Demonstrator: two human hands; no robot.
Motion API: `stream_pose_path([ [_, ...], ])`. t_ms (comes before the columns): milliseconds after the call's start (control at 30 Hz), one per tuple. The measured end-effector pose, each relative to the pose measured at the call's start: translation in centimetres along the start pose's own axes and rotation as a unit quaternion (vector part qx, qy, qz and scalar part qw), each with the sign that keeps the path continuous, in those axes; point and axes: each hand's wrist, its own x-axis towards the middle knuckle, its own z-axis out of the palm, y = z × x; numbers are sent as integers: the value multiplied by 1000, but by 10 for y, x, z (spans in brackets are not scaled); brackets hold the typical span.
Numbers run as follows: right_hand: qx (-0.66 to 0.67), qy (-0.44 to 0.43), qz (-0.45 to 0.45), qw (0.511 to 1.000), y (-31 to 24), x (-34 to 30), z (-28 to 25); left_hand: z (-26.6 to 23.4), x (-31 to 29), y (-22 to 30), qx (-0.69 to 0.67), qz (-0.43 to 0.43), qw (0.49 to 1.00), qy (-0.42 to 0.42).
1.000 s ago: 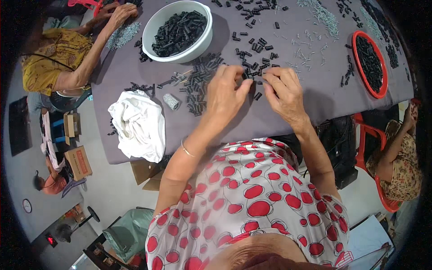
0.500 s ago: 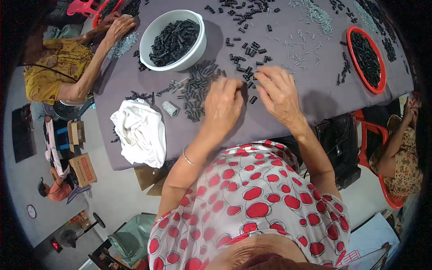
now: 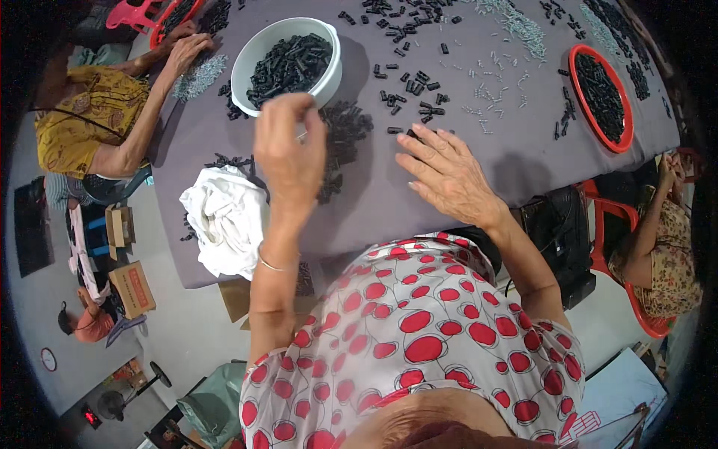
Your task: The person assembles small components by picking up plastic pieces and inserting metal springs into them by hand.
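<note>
My left hand is raised over the near side of a white bowl heaped with small black plastic parts. Its fingers are curled together, slightly blurred, and a tiny pale sliver shows by the fingertips, too small to name. Below and beside this hand lies a pile of dark cylindrical pieces, partly hidden by it. My right hand rests palm down on the grey cloth with its fingers stretched out. A loose black piece lies beside its fingertips, and another is partly under them.
A bunched white cloth lies at the table's near left. Small metal springs are scattered at the far right, near a red tray of black parts. One person in a yellow top works at the left; another sits at the right.
My left hand has moved left from the middle of the table toward the white bowl. My right hand has turned flatter, spread its fingers and shifted slightly nearer.
</note>
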Motion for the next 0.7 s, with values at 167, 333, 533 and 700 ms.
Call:
stream_pose_path([
  [167, 45, 75, 4, 996, 5, -12, 1, 1, 31, -34, 45, 19, 998, 30],
  [333, -15, 161, 129, 978, 26, -22, -2, -1, 41, -51, 120, 75, 988, 60],
  [533, -27, 234, 191, 953, 48, -16, -11, 9, -9, 15, -9, 54, 998, -10],
  [700, -28, 205, 120, 971, 52, 16, -6, 34, -70, 56, -159, 14, 975, -155],
])
